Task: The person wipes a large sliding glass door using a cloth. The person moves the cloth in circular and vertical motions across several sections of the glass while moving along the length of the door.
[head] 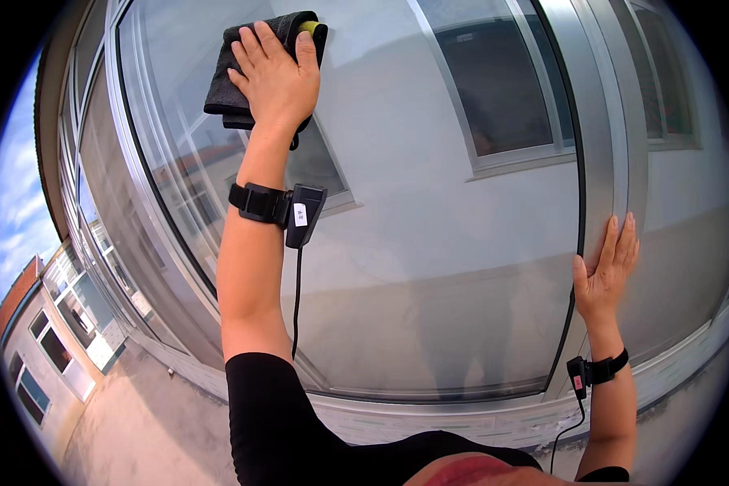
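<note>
My left hand [280,76] lies flat with spread fingers on a folded dark grey cloth [225,91] with black edging, pressing it against the upper left part of a large glass pane [389,243]. A bit of yellow-green shows at the cloth's top right fold, near my thumb. At the lower right, my right hand [607,273] rests against the metal window frame [598,152], palm towards it and holding nothing. Each forearm wears a black strap with a small device and a cable.
More framed panes [106,170] run off to the left. A concrete ground [140,419] lies below, with a low tiled sill [413,422] under the glass. A building with a red roof [21,291] stands at far left. The glass shows reflections and windows.
</note>
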Demonstrator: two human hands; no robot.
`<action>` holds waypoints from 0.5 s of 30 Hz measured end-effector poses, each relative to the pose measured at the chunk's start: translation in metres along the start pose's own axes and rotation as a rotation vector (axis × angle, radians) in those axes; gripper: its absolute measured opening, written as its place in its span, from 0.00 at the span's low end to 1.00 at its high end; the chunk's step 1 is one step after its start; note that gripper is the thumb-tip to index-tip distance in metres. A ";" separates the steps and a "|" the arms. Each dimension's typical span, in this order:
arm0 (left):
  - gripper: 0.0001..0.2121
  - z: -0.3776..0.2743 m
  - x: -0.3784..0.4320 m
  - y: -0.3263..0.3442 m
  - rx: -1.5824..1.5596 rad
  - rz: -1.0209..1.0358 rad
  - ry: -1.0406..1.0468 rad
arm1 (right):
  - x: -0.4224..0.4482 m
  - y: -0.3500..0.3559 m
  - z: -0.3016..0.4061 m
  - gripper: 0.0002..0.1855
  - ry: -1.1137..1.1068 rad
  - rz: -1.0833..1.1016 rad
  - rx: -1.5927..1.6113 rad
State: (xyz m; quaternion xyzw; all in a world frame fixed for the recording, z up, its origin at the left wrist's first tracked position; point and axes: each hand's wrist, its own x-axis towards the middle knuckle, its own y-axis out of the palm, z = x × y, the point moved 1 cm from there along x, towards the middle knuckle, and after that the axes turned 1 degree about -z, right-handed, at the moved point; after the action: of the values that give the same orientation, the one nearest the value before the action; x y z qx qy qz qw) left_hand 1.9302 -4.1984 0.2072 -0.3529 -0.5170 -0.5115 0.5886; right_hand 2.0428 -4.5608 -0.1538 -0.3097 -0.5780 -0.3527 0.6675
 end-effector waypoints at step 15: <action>0.39 -0.238 -0.058 0.020 -0.233 -0.036 0.533 | -0.003 0.005 -0.008 0.41 -0.014 0.015 -0.026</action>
State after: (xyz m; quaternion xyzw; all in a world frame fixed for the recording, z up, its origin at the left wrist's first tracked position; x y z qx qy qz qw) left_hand 2.0113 -4.4050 0.1020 -0.2622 -0.2878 -0.6525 0.6501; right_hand 2.0510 -4.5642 -0.1583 -0.3253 -0.5757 -0.3528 0.6620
